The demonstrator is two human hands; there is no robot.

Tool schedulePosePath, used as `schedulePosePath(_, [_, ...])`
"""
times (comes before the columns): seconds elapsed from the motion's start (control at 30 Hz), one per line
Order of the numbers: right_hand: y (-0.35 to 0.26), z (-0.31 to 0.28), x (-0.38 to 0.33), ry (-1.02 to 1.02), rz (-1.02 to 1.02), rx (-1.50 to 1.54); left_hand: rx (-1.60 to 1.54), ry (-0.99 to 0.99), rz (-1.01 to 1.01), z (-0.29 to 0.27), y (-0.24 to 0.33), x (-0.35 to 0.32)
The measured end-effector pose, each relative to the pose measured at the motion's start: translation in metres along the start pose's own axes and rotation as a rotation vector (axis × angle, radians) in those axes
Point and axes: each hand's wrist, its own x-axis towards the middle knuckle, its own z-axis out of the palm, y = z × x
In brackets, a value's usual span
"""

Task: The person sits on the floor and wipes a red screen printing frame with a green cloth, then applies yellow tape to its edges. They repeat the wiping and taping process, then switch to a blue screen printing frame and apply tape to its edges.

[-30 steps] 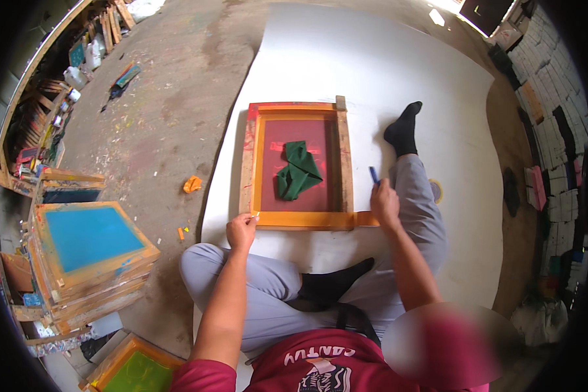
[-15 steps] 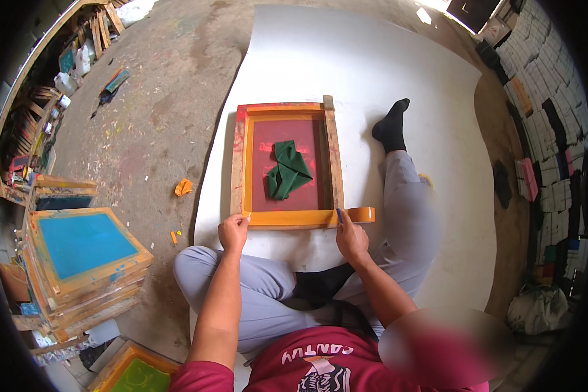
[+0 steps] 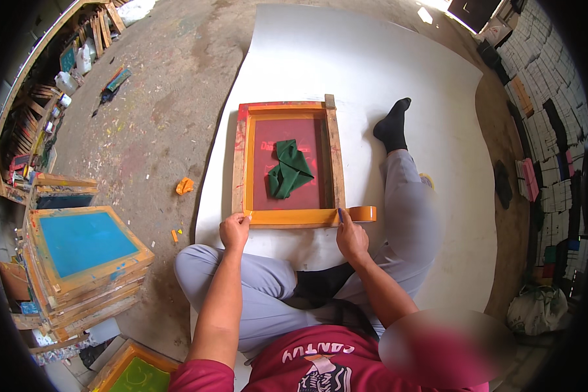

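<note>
A wooden screen-printing frame (image 3: 240,160) with a dark red mesh lies on white sheeting before me. On its mesh rests a crumpled green cloth (image 3: 290,171). Orange-brown adhesive tape (image 3: 294,217) runs along the frame's near side, its roll (image 3: 366,213) sitting just past the right corner. At the near left corner my left hand (image 3: 234,230) pinches the tape's end. My right hand (image 3: 353,238) is closed at the near right corner, by the roll; a small blue thing shows at its fingertips, its kind unclear.
White sheeting (image 3: 438,104) covers the floor under me. To the left stand stacked screens with a blue one (image 3: 88,242) on top, and a yellow-green screen (image 3: 137,375). A crumpled orange scrap (image 3: 184,186) lies on the concrete. Stacked white bundles (image 3: 536,124) line the right.
Almost nothing differs. Both hands, the tape and the frame keep their places, apart from a very slight shift of the whole view.
</note>
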Motion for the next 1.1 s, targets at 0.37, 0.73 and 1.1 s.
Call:
schedulePosePath(0.37, [-0.002,0.005,-0.010,-0.025,-0.021,-0.112,0.026,-0.019,-0.027,0.000,-0.002,0.002])
schedulePosePath(0.73, [0.024,-0.005,-0.025,0.157,-0.125,0.048,0.031,-0.003,-0.014,-0.002,0.001,0.000])
schedulePosePath(1.1, [0.048,-0.091,0.065,-0.151,0.056,-0.115,-0.016,0.018,-0.025,0.007,-0.003,0.000])
